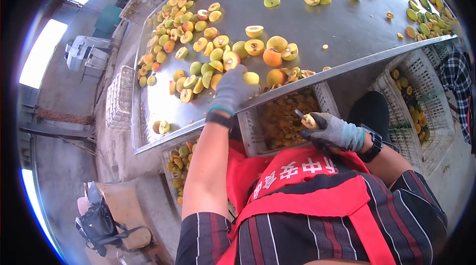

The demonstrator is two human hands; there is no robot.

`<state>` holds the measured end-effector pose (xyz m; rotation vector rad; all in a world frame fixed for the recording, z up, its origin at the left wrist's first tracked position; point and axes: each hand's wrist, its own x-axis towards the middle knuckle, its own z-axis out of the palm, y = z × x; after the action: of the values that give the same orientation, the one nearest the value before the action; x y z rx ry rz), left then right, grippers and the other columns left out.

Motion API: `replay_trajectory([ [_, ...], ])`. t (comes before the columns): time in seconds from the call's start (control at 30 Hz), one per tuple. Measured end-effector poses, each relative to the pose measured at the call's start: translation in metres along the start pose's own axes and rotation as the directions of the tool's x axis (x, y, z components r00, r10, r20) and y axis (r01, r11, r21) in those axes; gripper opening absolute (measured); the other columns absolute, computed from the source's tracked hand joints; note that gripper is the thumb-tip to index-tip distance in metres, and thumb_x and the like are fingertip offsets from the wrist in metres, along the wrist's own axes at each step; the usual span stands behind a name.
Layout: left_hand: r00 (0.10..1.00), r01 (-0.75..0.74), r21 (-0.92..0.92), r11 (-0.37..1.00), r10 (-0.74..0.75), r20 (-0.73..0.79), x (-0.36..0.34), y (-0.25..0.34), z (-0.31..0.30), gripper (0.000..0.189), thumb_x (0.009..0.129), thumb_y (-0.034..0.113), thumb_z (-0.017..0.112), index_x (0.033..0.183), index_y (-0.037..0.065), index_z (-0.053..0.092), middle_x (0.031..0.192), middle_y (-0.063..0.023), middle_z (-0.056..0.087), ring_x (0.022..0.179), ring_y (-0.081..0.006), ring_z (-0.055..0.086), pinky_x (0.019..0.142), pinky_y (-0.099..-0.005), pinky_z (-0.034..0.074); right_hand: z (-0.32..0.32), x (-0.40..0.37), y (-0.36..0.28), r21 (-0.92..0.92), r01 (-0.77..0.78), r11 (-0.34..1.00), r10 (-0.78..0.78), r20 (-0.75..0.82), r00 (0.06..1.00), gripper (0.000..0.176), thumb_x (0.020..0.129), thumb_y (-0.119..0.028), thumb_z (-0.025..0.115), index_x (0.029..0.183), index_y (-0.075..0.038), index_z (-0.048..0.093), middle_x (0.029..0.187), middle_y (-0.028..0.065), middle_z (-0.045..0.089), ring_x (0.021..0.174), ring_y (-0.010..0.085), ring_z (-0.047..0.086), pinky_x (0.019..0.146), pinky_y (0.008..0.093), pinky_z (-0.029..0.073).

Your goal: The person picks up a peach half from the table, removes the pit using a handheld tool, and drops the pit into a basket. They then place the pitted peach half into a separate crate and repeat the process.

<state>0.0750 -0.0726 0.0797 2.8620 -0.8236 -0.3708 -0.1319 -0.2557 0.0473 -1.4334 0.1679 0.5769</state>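
Note:
My left hand (pixel 229 91), in a grey glove, is over the near edge of the metal table (pixel 297 32). Its blurred fingers are among halved peaches, right beside a yellow peach half (pixel 251 78). Lower right, over a white crate (pixel 252 128) of small fruit pieces, my gloved right hand (pixel 329 132) is closed around a small knife (pixel 299 114). A yellowish piece of peach (pixel 311 121) shows at the fingertips of that hand. Many peach halves (pixel 198 44) are spread along the left side of the table, cut faces and skins mixed.
More peach halves (pixel 426 22) lie along the table's far right side. Beneath the table edge are a crate of fruit (pixel 181 163) at left and a white crate (pixel 434 116) at right. A person's checked sleeve (pixel 455 74) shows at far right. A black bag (pixel 99 223) rests lower left.

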Motion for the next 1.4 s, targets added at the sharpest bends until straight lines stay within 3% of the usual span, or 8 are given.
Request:
replay_trajectory([
  [0.07, 1.0, 0.005, -0.712, 0.702, 0.007, 0.014, -0.017, -0.021, 0.002, 0.046, 0.074, 0.023, 0.063, 0.113, 0.003, 0.049, 0.109, -0.016, 0.056, 0.092, -0.0311, 0.06, 0.076, -0.0403, 0.05, 0.003, -0.004, -0.022, -0.015, -0.007, 1.0, 0.007, -0.003, 1.0, 0.029, 0.086, -0.029, 0.061, 0.102, -0.008, 0.05, 0.066, 0.0022, 0.053, 0.053, 0.0101, 0.053, 0.047, 0.0253, 0.046],
  [0.1, 1.0, 0.022, -0.999, -0.024, 0.021, 0.022, -0.028, -0.027, 0.007, 0.047, 0.076, 0.024, 0.062, 0.115, 0.002, 0.047, 0.11, -0.0158, 0.057, 0.092, -0.0315, 0.06, 0.074, -0.0408, 0.05, 0.007, -0.006, -0.034, -0.034, -0.023, 0.999, 0.023, -0.01, 1.0, 0.028, 0.087, -0.029, 0.06, 0.102, -0.008, 0.05, 0.067, 0.0023, 0.053, 0.052, 0.0099, 0.053, 0.046, 0.0253, 0.046],
  [0.3, 0.971, 0.072, -0.757, -0.65, 0.22, -0.096, -0.094, 0.004, 0.02, 0.057, 0.081, 0.031, 0.06, 0.127, 0.002, 0.04, 0.118, -0.0172, 0.052, 0.096, -0.0275, 0.058, 0.077, -0.0393, 0.05, 0.032, 0.015, -0.058, -0.294, 0.338, 0.894, -0.364, -0.036, 0.931, 0.033, 0.086, -0.027, 0.059, 0.107, -0.003, 0.052, 0.087, 0.0171, 0.061, 0.08, 0.0303, 0.06, 0.072, 0.0369, 0.047],
  [0.73, 0.902, -0.432, -0.883, -0.186, -0.091, -0.422, -0.104, 0.03, 0.043, 0.037, 0.094, 0.032, 0.044, 0.116, 0.002, 0.048, 0.11, -0.0121, 0.055, 0.101, -0.0201, 0.053, 0.09, -0.0346, 0.042, 0.063, 0.025, -0.06, -0.327, 0.276, 0.904, -0.318, -0.081, 0.945, 0.036, 0.086, -0.028, 0.058, 0.108, -0.001, 0.051, 0.098, 0.0203, 0.061, 0.092, 0.035, 0.059, 0.08, 0.0374, 0.046],
  [0.93, 0.795, -0.587, -0.8, 0.125, -0.099, -0.599, -0.111, 0.045, 0.039, 0.036, 0.095, 0.031, 0.041, 0.113, 0.002, 0.05, 0.106, -0.012, 0.057, 0.1, -0.0201, 0.054, 0.088, -0.033, 0.042, 0.069, 0.022, -0.062, 0.033, 0.124, 0.992, -0.126, 0.074, 0.989, 0.027, 0.091, -0.027, 0.048, 0.104, -0.002, 0.047, 0.067, 0.0065, 0.055, 0.046, 0.0121, 0.055, 0.037, 0.0248, 0.044],
  [1.1, 0.848, -0.515, -0.852, 0.093, -0.089, -0.522, -0.112, 0.037, 0.036, 0.032, 0.093, 0.026, 0.046, 0.108, -0.001, 0.055, 0.103, -0.0122, 0.059, 0.096, -0.0197, 0.056, 0.085, -0.0321, 0.044, 0.065, 0.039, -0.027, -0.592, 0.634, 0.498, -0.745, 0.082, 0.662, 0.028, 0.084, -0.02, 0.056, 0.103, -0.002, 0.047, 0.072, 0.0106, 0.058, 0.054, 0.0168, 0.059, 0.044, 0.0286, 0.046],
  [1.23, 0.984, -0.142, -0.972, -0.19, 0.079, -0.159, -0.11, 0.03, 0.024, 0.028, 0.09, 0.022, 0.049, 0.096, -0.004, 0.059, 0.097, -0.0132, 0.061, 0.082, -0.0195, 0.061, 0.074, -0.0307, 0.049, 0.063, 0.016, -0.068, -0.607, 0.289, 0.74, -0.306, 0.08, 0.949, 0.027, 0.084, -0.025, 0.056, 0.099, -0.003, 0.049, 0.064, 0.0086, 0.058, 0.046, 0.0157, 0.056, 0.04, 0.0283, 0.044],
  [1.4, 0.957, -0.142, -0.984, 0.109, 0.267, -0.109, -0.104, 0.018, 0.014, 0.035, 0.086, 0.028, 0.053, 0.095, -0.005, 0.061, 0.096, -0.018, 0.063, 0.08, -0.0238, 0.063, 0.073, -0.0337, 0.051, 0.065, 0.013, -0.073, -0.302, -0.021, 0.953, 0.093, 0.226, 0.97, 0.027, 0.084, -0.032, 0.05, 0.082, -0.006, 0.055, 0.056, 0.0054, 0.054, 0.044, 0.0163, 0.056, 0.039, 0.0291, 0.044],
])
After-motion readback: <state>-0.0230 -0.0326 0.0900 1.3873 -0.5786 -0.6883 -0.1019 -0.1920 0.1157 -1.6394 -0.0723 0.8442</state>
